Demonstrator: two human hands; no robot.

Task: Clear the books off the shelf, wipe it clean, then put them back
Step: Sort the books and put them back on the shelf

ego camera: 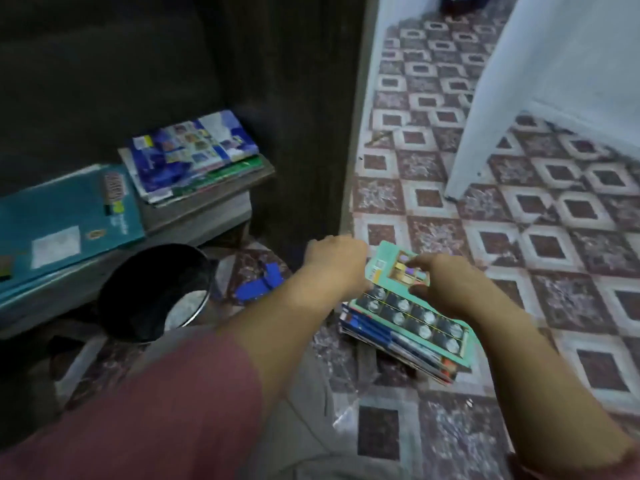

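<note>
A stack of books (412, 327) with a teal cover on top sits on the tiled floor. My right hand (446, 282) rests on its top cover with fingers curled at the far edge. My left hand (334, 259) grips the stack's left far corner, its fingers hidden behind the hand. On the low shelf (207, 216) at the left lie a second pile of blue books (194, 154) and a flat teal book (65, 216).
A black round bin (156, 292) stands on the floor below the shelf. A blue scrap (259, 284) lies beside it. A dark wooden panel (294, 116) rises behind the shelf. A white furniture leg (474, 133) stands at the right on the patterned tiles.
</note>
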